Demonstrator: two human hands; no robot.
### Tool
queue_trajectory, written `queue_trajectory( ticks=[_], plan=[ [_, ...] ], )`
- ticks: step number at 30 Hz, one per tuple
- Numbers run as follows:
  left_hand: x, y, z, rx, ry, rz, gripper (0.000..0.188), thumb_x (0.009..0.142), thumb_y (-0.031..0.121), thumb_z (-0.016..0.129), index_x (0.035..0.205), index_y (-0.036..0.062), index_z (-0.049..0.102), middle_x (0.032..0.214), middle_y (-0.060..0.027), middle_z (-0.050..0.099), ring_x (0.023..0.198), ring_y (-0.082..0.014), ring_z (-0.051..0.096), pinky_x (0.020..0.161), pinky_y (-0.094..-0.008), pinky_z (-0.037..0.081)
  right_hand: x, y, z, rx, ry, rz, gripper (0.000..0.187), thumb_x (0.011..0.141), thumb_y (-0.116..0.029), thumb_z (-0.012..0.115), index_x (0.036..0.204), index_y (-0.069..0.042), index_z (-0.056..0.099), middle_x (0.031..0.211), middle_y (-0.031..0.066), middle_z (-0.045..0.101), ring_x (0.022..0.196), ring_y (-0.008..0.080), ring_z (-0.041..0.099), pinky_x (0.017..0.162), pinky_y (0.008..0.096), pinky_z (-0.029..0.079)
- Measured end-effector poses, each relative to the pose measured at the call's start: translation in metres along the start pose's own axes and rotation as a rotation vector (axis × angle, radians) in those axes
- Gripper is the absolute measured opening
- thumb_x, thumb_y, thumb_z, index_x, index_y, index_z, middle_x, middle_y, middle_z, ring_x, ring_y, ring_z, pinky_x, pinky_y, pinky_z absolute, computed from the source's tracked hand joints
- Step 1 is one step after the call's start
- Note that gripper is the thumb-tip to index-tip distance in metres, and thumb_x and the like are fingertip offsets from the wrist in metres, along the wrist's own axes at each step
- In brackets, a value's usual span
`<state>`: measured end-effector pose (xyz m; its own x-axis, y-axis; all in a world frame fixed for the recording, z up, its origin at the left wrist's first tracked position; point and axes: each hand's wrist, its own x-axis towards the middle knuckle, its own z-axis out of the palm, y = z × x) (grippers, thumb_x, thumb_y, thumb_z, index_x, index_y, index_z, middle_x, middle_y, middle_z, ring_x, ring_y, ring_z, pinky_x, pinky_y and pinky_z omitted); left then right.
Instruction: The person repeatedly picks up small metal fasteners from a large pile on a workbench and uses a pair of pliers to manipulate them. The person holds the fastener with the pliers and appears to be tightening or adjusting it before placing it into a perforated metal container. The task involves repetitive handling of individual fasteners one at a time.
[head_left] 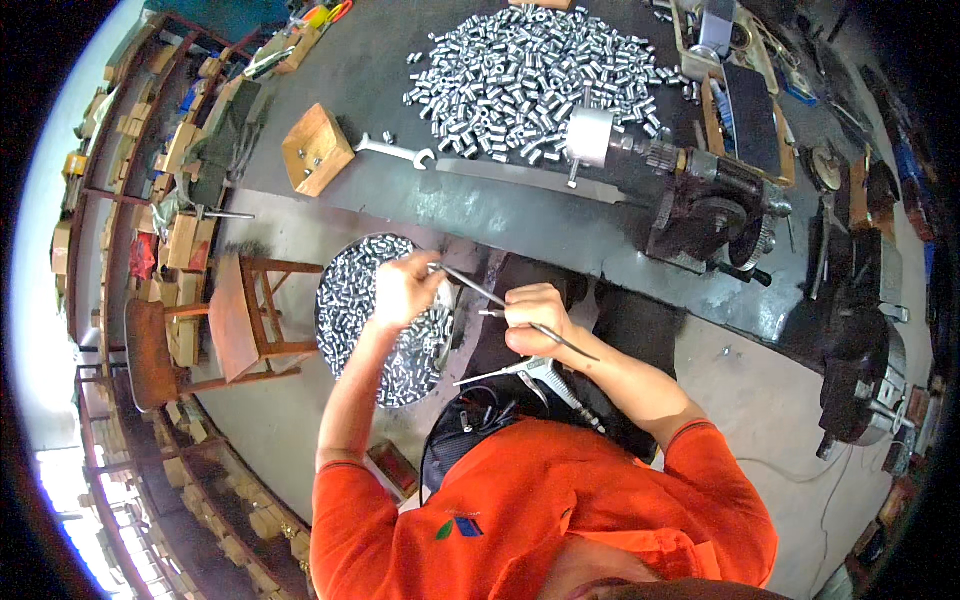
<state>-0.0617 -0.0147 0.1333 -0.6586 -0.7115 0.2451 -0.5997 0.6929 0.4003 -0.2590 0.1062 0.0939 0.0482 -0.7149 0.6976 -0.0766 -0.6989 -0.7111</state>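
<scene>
My left hand (400, 290) hovers over a round pan (345, 272) full of small shiny metal sleeves, its fingers pinched around the far end of a thin metal rod (575, 348). My right hand (535, 320) grips the same rod near its middle, close in front of my orange shirt. The rod slants from the left hand down to the right. Just under my right hand lies a metal air blow gun (525, 371) with its nozzle pointing left; whether the hand touches it I cannot tell.
A big heap of the same metal sleeves (530, 70) lies on the dark bench (500, 215), with an open-end wrench (395, 152) and a wooden block (317, 148) to its left. A dark machine with a chuck (700, 195) stands at the right. A wooden stool (245, 320) and shelves (170, 200) are at the left.
</scene>
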Motion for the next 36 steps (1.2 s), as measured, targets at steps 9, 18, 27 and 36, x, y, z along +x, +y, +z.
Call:
queue_trajectory(
  ticks=[9,18,27,36],
  plan=[
    [0.179,0.030,-0.038,-0.780,0.197,-0.102,0.040,0.080,0.012,0.064,0.112,-0.0072,0.051,0.074,-0.0097,0.063,0.060,-0.0140,0.061,0.057,-0.0257,0.047,0.000,0.004,0.010,-0.092,-0.024,0.048,0.030,0.059,-0.012,0.059,0.053,-0.005,0.030,0.049,0.0101,0.031,0.043,0.0287,0.038,0.042,0.0389,0.027],
    [0.071,-0.005,-0.040,-0.697,0.171,-0.291,0.029,0.084,0.010,0.061,0.106,-0.0065,0.056,0.075,-0.0079,0.065,0.067,-0.0103,0.060,0.064,-0.0230,0.047,-0.008,0.006,0.007,-0.046,0.014,0.124,0.035,0.067,-0.023,0.058,0.053,-0.005,0.032,0.049,0.0105,0.031,0.043,0.0271,0.037,0.042,0.0377,0.026],
    [-0.089,-0.127,0.080,0.133,-0.168,-0.475,0.027,0.071,0.018,0.058,0.094,0.0086,0.066,0.080,-0.0202,0.064,0.077,-0.0347,0.063,0.072,-0.0420,0.049,-0.009,0.010,0.012,-0.024,0.005,0.202,0.037,0.070,-0.027,0.058,0.053,-0.005,0.032,0.049,0.0092,0.029,0.041,0.0253,0.035,0.042,0.0363,0.025],
    [-0.080,-0.126,0.119,0.466,-0.385,-0.419,0.018,0.071,0.019,0.061,0.083,0.0055,0.061,0.087,-0.0157,0.063,0.077,-0.0328,0.063,0.068,-0.0424,0.051,-0.009,0.012,0.013,-0.030,0.003,0.242,0.033,0.067,-0.020,0.057,0.053,-0.004,0.031,0.049,0.0089,0.027,0.041,0.0230,0.031,0.042,0.0353,0.024]
  ],
)
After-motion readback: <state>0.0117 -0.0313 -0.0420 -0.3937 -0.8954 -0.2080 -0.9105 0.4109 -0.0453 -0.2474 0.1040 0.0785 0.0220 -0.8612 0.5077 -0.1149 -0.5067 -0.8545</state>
